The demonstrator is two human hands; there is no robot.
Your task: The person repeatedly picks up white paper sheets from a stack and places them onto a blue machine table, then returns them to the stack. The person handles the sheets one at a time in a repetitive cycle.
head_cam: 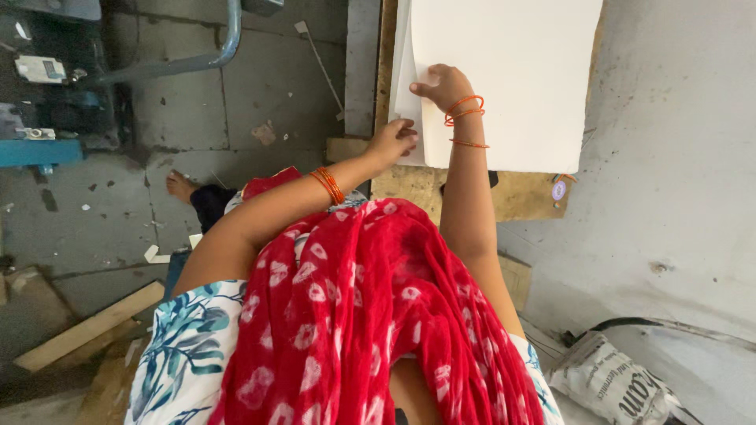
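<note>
Both hands (391, 142) (442, 85) on white sheets (504, 79), fingers perhaps tucked underneath.

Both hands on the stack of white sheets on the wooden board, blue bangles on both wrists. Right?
Not quite. The bangles are orange, not blue, on both wrists, as the head view shows. The rest holds: the left hand and right hand both rest at the edge of the white sheets, which lie on the wooden board.
</note>
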